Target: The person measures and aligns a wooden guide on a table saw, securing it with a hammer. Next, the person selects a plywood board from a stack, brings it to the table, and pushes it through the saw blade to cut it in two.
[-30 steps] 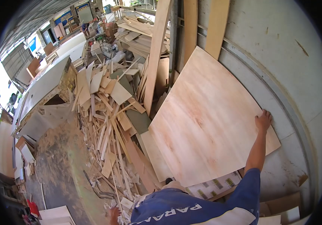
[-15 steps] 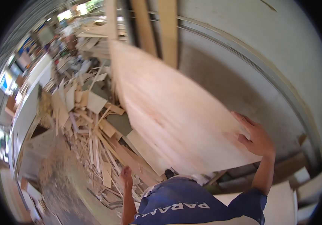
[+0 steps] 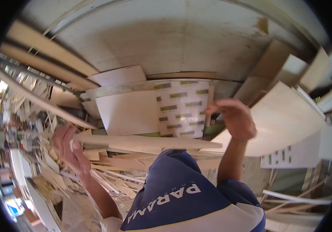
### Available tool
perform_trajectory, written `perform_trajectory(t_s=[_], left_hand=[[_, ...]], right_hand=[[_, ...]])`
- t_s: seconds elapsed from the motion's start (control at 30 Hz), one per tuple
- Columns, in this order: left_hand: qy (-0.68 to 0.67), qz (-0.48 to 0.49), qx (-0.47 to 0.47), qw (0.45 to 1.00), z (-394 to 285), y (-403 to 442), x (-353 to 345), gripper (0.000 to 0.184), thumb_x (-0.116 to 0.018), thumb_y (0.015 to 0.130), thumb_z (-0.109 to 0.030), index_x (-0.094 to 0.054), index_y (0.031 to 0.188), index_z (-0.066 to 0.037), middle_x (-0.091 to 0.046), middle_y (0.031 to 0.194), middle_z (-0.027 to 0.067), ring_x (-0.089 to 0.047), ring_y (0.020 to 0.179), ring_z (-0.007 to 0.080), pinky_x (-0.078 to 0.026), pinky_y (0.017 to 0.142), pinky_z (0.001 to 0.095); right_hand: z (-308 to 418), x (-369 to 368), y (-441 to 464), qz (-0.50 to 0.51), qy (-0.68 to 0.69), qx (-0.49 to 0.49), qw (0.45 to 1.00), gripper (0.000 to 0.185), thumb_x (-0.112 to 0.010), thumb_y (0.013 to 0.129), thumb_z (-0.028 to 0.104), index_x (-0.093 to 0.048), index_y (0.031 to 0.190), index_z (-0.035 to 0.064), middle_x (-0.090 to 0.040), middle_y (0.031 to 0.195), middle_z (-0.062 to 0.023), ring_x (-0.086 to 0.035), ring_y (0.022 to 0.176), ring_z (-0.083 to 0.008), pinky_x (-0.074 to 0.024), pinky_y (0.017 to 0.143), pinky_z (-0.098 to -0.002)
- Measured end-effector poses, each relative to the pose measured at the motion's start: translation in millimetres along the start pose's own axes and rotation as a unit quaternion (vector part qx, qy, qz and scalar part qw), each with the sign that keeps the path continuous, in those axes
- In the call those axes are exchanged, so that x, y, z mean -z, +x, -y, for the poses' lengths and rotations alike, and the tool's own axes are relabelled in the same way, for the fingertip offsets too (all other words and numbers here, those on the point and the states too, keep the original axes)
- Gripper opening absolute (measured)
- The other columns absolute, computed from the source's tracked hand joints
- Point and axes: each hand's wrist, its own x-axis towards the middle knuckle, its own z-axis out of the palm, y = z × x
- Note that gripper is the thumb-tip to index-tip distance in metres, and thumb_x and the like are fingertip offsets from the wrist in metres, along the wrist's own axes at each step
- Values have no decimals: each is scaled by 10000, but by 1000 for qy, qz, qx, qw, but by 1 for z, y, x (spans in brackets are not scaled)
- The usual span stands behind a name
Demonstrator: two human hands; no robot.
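A pale wooden board lies nearly edge-on across the view in front of my body. My left hand is closed around its left end, the thumb toward me. My right hand is raised above the board's right end, apart from it. Its fingers are bent and spread a little, slightly blurred, with nothing in them. Beyond the board, a plain pale panel and a panel with a repeated printed logo lean side by side against the wall.
A large plywood sheet leans at the right, with more boards behind it. Long planks slant at the upper left. Wood offcuts are heaped on the floor at the left, and thin strips lie at the lower right.
My view has swung right. The broad face of the board has turned to edge-on. My right hand has come off it, and my left hand has risen and taken hold of its left end.
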Motion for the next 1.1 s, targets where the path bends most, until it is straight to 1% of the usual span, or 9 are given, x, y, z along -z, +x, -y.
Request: perform_trajectory(t_s=[0.13,0.37,0.43,0.47,0.57,0.67,0.87,1.0,1.1], left_hand=[[-39,-79,39,995,18,-22,-1,392,-385,999,-290,-514,745,-21,-518,740,120,-520,745,317,-409,893,475],[52,-159,-77,983,22,-46,10,440,-377,1023,-349,-464,730,-33,-445,654,69,-453,598,258,-404,623,418],[8,-202,6,979,19,-47,9,466,-411,1003,-389,-475,676,-63,-433,631,52,-460,610,220,-390,639,387],[-8,-215,33,976,20,-48,9,475,-422,996,-402,-479,658,-72,-429,624,47,-462,614,207,-385,644,377],[45,-199,-74,976,25,-51,11,479,-436,987,-406,-465,640,-78,-436,615,45,-454,597,194,-388,648,377],[56,-168,-121,977,22,-50,15,460,-351,1061,-414,-472,906,2,-411,639,49,-458,592,226,-384,582,385],[18,-183,13,983,13,-57,14,452,-388,1013,-357,-433,676,-59,-424,644,54,-493,644,217,-392,627,382],[-24,-222,48,973,-10,-52,6,408,-457,958,-323,-493,657,-48,-462,674,59,-502,695,246,-418,672,397],[-15,-245,9,969,3,-62,3,317,-496,894,-260,-518,670,-37,-469,658,73,-504,705,259,-427,691,412]], right_hand=[[-51,36,-53,-262,15,-19,965,574,-539,963,413,-574,1198,-110,-676,1096,-225,-662,1012,-292,-494,940,-401],[-153,87,-225,-637,31,-136,758,356,-552,967,296,-656,1056,-33,-690,878,-100,-658,777,-170,-505,711,-283],[-167,88,-265,-708,24,-220,671,355,-567,943,358,-659,1043,31,-698,894,-67,-636,792,-145,-463,729,-299],[-178,90,-284,-710,26,-218,669,355,-567,943,358,-659,1043,31,-698,894,-67,-636,792,-145,-463,729,-299],[-202,91,-334,-724,25,-266,636,354,-590,920,383,-672,999,48,-699,829,-37,-626,705,-125,-453,697,-293],[-212,88,-346,-702,8,-312,640,335,-593,920,364,-673,972,43,-698,801,-33,-615,643,-119,-446,652,-289],[-202,83,-315,-630,-87,-364,681,288,-588,928,318,-684,988,53,-702,820,-52,-632,673,-127,-452,611,-268],[-200,94,-286,-549,-157,-305,763,263,-571,934,237,-681,1032,19,-704,823,-45,-648,701,-123,-473,607,-246],[-197,109,-261,-481,-160,-266,820,325,-591,969,298,-683,1072,4,-702,879,-59,-654,751,-128,-503,649,-258]])
